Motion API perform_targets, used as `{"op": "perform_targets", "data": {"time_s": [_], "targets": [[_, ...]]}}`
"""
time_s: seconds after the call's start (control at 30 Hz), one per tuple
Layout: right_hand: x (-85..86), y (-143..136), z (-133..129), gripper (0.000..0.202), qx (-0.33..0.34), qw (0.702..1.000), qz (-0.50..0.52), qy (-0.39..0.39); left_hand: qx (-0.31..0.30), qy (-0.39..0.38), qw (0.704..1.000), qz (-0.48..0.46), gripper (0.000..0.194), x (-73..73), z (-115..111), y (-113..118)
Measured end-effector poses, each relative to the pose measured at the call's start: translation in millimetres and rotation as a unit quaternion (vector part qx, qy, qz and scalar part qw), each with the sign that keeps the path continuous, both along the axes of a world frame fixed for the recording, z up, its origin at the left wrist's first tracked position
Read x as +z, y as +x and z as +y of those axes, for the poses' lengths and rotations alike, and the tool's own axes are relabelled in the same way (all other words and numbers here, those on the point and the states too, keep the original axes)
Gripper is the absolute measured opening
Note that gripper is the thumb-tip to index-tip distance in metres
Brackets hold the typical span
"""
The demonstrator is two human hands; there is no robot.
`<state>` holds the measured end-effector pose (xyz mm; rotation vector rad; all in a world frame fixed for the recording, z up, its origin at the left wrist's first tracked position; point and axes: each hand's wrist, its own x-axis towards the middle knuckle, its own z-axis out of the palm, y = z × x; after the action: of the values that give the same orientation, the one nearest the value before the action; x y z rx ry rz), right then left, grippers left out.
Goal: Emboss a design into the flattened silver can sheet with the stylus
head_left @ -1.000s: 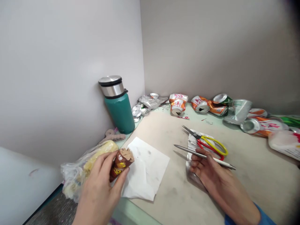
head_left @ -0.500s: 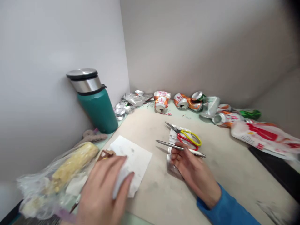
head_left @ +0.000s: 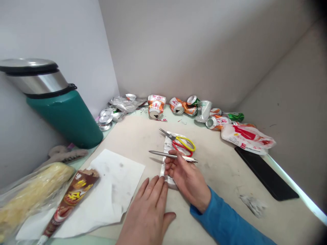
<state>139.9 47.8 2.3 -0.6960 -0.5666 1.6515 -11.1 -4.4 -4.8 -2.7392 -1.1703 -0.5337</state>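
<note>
In the head view, my right hand is closed around a slim silver and white pen, its tip pointing left. Below that hand lies a crinkled silvery-white sheet, partly hidden by the fingers. Scissors with one yellow and one red handle rest across the sheet's far end, blades toward the upper left. My left hand is flat with fingers stretched out, fingertips at the sheet's near left edge; whether they press on it I cannot tell. White paper lies to its left.
A brown cone wrapper sits on the paper beside bagged yellow food. A teal bottle stands at left. Crushed cans line the wall. A red-and-white packet, black phone-like slab and smudged tissue are at right.
My left hand has left the white paper and moved right, next to my right hand. The cone wrapper now shows fully. The view has swung right; my right hand still holds the pen.
</note>
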Motion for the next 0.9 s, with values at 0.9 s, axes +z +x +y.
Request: {"op": "perform_targets", "data": {"time_s": [0.9], "targets": [[39.6, 44.8, -0.4, 0.017, -0.140, 0.988, 0.060, 0.039, 0.039, -0.099, 0.994, 0.017, 0.041, 11.7, 1.8, 8.5]]}}
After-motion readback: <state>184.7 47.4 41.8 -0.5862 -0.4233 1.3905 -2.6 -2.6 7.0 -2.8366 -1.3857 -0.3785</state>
